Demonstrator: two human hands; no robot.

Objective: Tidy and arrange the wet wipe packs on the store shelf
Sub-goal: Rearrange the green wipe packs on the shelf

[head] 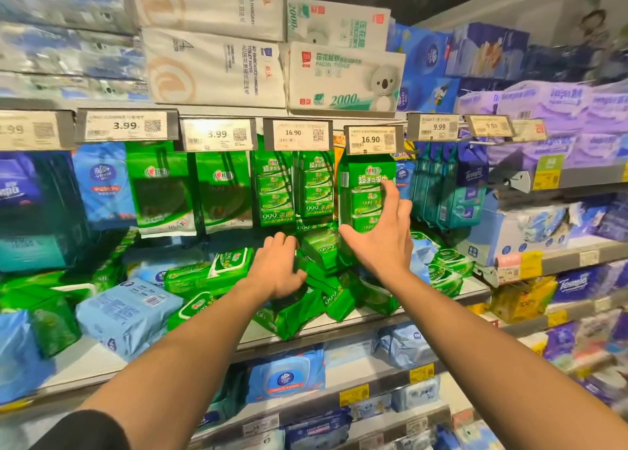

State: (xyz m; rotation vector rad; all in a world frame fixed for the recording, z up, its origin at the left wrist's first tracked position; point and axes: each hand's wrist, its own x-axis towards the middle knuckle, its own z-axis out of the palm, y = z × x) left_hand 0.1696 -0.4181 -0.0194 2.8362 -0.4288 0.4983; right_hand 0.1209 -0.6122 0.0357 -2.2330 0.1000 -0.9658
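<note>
Left hand (277,266) curls down on the heap of green wipe packs (326,293) on the shelf (339,327); whether it grips one, I cannot tell. Right hand (380,235), fingers spread, presses against a hanging green multipack (365,191) just above.

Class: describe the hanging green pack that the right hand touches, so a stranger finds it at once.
Find the price-tag rail under the tissue boxes. Under its right-hand 16.90 tag hangs a green multipack. Unlike its neighbours, the right hand is spread over its front.
</note>
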